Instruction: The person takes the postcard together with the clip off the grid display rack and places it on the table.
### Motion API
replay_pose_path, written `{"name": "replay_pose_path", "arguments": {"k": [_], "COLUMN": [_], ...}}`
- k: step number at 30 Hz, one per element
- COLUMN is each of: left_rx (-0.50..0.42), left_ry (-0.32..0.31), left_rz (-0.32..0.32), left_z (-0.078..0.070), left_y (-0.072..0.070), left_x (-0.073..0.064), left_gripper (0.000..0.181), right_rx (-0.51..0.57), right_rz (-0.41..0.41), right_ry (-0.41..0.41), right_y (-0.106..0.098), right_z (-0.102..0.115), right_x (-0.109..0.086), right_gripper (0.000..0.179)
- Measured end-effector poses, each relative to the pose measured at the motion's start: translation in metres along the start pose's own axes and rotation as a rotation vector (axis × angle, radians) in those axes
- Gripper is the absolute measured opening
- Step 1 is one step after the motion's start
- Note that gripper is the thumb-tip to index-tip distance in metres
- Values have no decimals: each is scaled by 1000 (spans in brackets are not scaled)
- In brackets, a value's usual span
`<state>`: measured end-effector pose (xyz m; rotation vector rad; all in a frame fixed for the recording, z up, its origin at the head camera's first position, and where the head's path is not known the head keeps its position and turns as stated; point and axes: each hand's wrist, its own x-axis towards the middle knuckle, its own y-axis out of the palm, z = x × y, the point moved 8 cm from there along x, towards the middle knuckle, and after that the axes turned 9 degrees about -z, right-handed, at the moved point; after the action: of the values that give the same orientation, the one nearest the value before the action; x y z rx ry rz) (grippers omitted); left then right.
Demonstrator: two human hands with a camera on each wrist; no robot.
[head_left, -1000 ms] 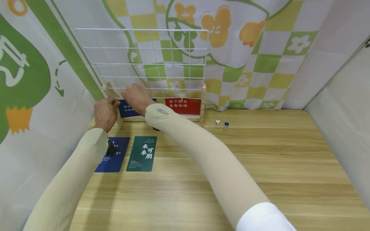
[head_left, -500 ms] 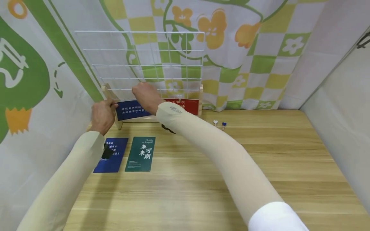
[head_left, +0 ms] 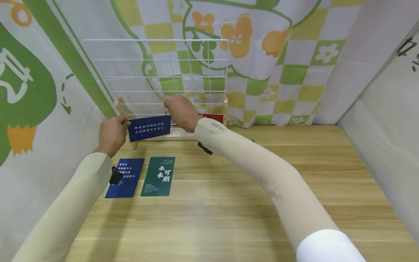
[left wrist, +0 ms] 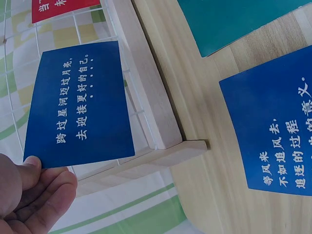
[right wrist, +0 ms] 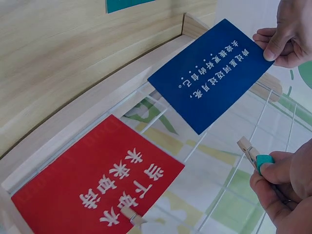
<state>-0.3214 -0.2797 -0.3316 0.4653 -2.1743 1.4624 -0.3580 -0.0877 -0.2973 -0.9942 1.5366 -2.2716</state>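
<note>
A blue card with white writing (head_left: 150, 128) is pinched at its left end by my left hand (head_left: 112, 134), thumb in front. It tilts before the lower left of a white wire grid (head_left: 193, 76). Just right of the card, my right hand (head_left: 183, 112) pinches a small wooden clothespin with a teal top (right wrist: 251, 153), seen in the right wrist view. The clothespin is apart from the card. A red card (right wrist: 97, 180) hangs at the grid's lower right, held by another wooden clothespin (right wrist: 130, 214); my right arm partly hides it in the head view.
The grid stands in a wooden base (head_left: 183, 136) at the table's back. On the table (head_left: 229, 218) lie another blue card (head_left: 129, 182) and a green card (head_left: 158, 176). A patterned cloth (head_left: 262, 65) hangs behind; white walls flank both sides.
My right hand has shifted right along the grid, uncovering more of the blue card. The card has come slightly forward and tilts more, still in my left hand.
</note>
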Motion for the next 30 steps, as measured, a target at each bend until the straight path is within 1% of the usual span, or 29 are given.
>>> {"name": "replay_pose_path", "arguments": {"k": [7, 11, 14, 17, 20, 25, 30], "left_rx": [5, 13, 10, -2, -9, -9, -17], "left_ry": [32, 35, 46, 61, 66, 90, 104], "left_rz": [9, 23, 27, 38, 57, 57, 74], "left_z": [-3, -4, -5, -7, -9, -13, -19], "left_y": [-5, -7, -9, -9, -8, -11, -13], "left_x": [-4, -5, -5, -7, -9, -10, -9], "left_gripper": [17, 17, 17, 17, 18, 19, 20], "right_rx": [-2, 4, 45, 124, 168, 147, 134], "right_rz": [-27, -49, -70, -76, -72, -83, -116], "right_ry": [22, 33, 59, 90, 119, 176, 192], "right_y": [-12, -18, -24, -29, -30, -34, -43], "right_z": [-12, -22, -32, -41, -52, -73, -92], "right_x": [-16, -27, -36, -46, -56, -70, -85], "right_gripper": [37, 40, 40, 36, 34, 36, 39]}}
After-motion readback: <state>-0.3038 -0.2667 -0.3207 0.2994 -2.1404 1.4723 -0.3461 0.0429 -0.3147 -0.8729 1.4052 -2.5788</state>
